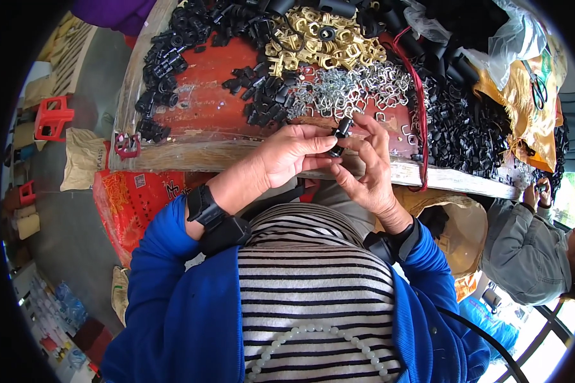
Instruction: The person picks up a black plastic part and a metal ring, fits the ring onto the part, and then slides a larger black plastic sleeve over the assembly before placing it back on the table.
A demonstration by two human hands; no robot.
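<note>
Just above the table's near edge, my two hands meet on a small black plastic fitting. It has a narrow upper end and a wider ring-like lower end. My left hand pinches its lower end between thumb and fingers. The curled fingers of my right hand close on it from the other side and cover part of it. Beyond the hands lie a pile of silver metal rings and a heap of gold-coloured metal clips. Small black plastic pieces are scattered beside the silver rings.
More black fittings line the left side of the red worktable. A red cord hangs over its front edge. Black parts, a yellow sack and scissors lie right. A co-worker in grey works at far right.
</note>
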